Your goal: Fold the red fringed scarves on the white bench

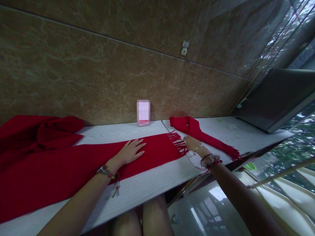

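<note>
A long red scarf (155,147) lies spread along the white tabletop, with a fringe (177,143) at its right end. My left hand (130,151) rests flat on the cloth, its fingers apart and a ring on one of them. At the fringed end, my right hand (192,143) has its fingers curled together over the tips of the strands; the fingertips are partly hidden. Just behind my right hand lies a narrower folded red scarf (197,129), its own fringe hanging at the table's front edge.
A phone (143,113) with a lit, blurred screen leans against the brown marbled wall. Bunched red cloth (46,132) is piled at the left. A dark box-like appliance (283,98) stands at the right end of the white table (145,183). My knees are below the front edge.
</note>
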`<state>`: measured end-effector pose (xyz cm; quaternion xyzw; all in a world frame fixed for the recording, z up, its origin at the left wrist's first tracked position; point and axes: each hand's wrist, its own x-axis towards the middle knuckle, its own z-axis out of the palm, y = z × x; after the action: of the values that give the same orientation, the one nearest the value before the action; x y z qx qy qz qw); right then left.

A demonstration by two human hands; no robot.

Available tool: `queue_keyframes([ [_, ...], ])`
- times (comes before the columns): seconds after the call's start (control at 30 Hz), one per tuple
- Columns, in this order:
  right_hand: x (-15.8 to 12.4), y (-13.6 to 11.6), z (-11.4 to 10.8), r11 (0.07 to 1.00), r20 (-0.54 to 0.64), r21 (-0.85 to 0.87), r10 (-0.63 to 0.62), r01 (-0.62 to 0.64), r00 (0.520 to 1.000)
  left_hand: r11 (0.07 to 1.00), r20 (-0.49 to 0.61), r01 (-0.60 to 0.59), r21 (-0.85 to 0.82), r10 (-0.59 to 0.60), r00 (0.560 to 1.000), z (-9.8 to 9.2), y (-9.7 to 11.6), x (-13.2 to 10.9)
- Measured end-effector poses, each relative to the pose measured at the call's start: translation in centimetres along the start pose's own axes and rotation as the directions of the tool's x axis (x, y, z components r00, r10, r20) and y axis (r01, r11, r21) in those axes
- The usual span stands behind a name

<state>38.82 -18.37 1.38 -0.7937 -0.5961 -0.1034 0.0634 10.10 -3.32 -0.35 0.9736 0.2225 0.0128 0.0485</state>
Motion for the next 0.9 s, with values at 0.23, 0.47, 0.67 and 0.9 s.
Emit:
queue_keyframes([
  [0.23, -1.0, -2.0, -1.0, 0.994, 0.007, 0.067, -0.086, 0.085, 0.996, 1.000, -0.019, -0.007, -0.008, 0.007, 1.000, 0.3, -0.3, 0.1],
  [0.47, -1.3, 0.0, 0.1, 1.000, 0.076, 0.002, -0.020, 0.020, 0.997, 1.000, -0.006, 0.016, 0.004, -0.016, 1.000, 0.1, -0.2, -0.2],
  [0.67, -1.5, -0.8, -0.6, 0.999, -0.007, 0.022, -0.042, 0.042, 0.999, 1.000, -0.022, 0.008, 0.025, -0.007, 1.000, 0.3, -0.2, 0.0],
  [0.9, -2.9, -2.4, 1.1, 0.995, 0.113, -0.102, 0.022, -0.011, 0.993, 0.986, -0.025, 0.161, 0.044, -0.160, 0.987, 0.1, 0.2, -0.5],
])
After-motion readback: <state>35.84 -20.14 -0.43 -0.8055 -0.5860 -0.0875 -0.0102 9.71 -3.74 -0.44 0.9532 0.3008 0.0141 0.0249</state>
